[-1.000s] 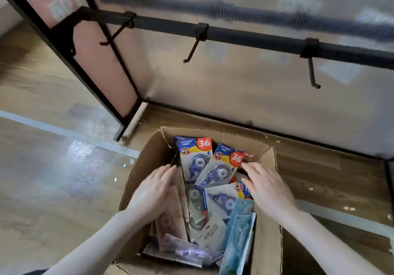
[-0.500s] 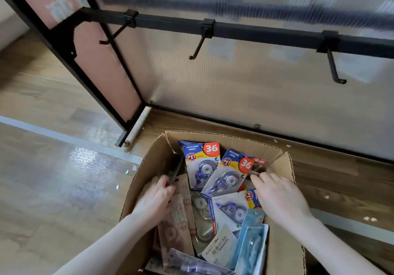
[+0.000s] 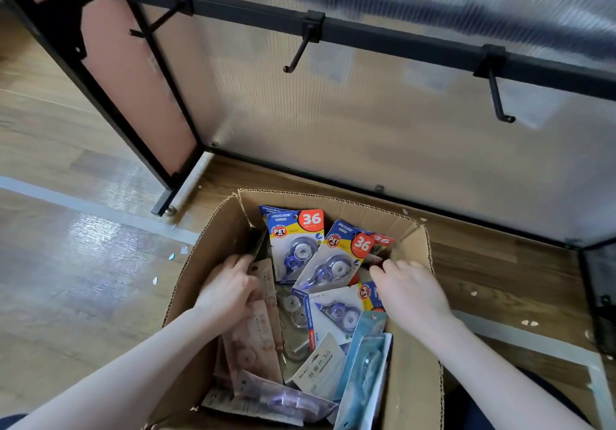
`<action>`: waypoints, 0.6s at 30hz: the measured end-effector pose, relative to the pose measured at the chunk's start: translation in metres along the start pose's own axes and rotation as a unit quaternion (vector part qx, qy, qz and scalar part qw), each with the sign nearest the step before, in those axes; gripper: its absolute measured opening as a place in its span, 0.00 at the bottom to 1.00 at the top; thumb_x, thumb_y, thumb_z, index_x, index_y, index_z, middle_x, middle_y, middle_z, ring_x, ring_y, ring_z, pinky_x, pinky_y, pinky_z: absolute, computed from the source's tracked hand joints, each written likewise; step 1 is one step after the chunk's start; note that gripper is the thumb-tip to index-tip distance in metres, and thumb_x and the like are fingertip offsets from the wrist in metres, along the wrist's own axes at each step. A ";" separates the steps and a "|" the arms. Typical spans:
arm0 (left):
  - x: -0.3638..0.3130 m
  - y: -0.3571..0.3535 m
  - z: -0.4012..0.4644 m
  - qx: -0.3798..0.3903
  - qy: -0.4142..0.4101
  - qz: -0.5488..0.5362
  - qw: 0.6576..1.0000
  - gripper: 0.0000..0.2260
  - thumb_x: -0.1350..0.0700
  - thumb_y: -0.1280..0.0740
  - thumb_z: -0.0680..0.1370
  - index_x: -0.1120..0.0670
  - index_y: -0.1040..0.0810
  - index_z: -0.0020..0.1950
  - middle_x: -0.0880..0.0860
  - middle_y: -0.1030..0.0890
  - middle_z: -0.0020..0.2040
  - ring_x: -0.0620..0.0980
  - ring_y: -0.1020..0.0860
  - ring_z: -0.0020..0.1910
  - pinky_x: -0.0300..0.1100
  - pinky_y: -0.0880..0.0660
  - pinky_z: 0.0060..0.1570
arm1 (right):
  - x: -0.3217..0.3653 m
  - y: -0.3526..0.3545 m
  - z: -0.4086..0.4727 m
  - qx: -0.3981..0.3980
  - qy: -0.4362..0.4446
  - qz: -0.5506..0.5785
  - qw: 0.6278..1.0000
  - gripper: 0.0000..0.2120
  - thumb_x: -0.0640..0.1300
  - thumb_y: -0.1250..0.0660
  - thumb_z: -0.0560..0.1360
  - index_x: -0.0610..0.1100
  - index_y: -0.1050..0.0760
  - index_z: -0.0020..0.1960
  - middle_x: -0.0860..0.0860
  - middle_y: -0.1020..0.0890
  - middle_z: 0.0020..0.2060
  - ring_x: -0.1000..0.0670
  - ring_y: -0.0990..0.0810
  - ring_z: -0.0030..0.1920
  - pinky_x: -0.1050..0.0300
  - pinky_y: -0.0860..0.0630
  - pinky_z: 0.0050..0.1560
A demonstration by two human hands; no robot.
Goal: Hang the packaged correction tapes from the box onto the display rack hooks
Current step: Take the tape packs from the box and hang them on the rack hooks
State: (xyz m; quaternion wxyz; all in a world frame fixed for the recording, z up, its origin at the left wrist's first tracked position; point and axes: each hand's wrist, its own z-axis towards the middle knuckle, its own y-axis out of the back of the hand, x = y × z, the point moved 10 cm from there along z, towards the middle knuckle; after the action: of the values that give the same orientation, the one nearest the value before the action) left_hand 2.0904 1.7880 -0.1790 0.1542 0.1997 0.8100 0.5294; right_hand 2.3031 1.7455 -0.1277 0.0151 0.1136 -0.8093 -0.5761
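the cardboard box (image 3: 213, 256) sat on a shiny wood floor (image 3: 76, 263) under a black rack bar (image 3: 400, 38) with bare hooks (image 3: 301, 49). the packs of correction tape (image 3: 295, 246) lay in it. the left hand (image 3: 230, 289) gripped brown packs (image 3: 263, 339); the right hand (image 3: 410, 293) rested among packs, and i could not tell if it held any.

lower middle of the frame: cardboard box (image 3: 213, 256) on the floor (image 3: 83, 263), packaged correction tapes (image 3: 295, 246) inside. left hand (image 3: 230, 288) in at the box's left side, right hand (image 3: 408, 291) at its right. above, across the top: rack bar (image 3: 400, 41) with three hooks (image 3: 298, 54), panel (image 3: 383, 123) behind.
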 end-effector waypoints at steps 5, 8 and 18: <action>-0.016 0.014 -0.003 -0.012 -0.069 -0.008 0.997 0.08 0.48 0.32 0.74 0.50 0.23 0.47 0.50 0.26 0.60 0.53 0.29 0.60 0.42 0.30 0.49 | 0.003 -0.013 0.001 0.057 0.009 -0.049 0.997 0.11 0.40 0.40 0.77 0.44 0.28 0.59 0.47 0.22 0.54 0.45 0.25 0.55 0.53 0.32 0.55; -0.018 0.025 -0.006 0.003 -0.069 -0.027 0.997 0.08 0.46 0.37 0.77 0.50 0.29 0.48 0.48 0.23 0.43 0.51 0.23 0.45 0.40 0.36 0.33 | 0.009 -0.032 0.008 0.114 0.020 -0.060 0.991 0.13 0.38 0.41 0.78 0.44 0.29 0.62 0.46 0.23 0.58 0.44 0.25 0.58 0.53 0.31 0.54; 0.004 0.035 -0.008 0.000 -0.008 -0.071 0.997 0.10 0.44 0.34 0.75 0.47 0.31 0.39 0.44 0.27 0.36 0.47 0.28 0.37 0.39 0.34 0.33 | 0.032 -0.084 0.010 0.262 0.039 0.091 0.960 0.05 0.40 0.38 0.75 0.48 0.27 0.48 0.47 0.22 0.47 0.45 0.25 0.47 0.60 0.34 0.38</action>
State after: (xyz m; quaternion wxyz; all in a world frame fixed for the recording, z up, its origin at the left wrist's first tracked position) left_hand 2.0891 1.7967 -0.1436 0.1978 0.1458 0.8210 0.5153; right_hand 2.2848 1.7227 -0.2136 0.0683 0.0619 -0.9376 -0.3354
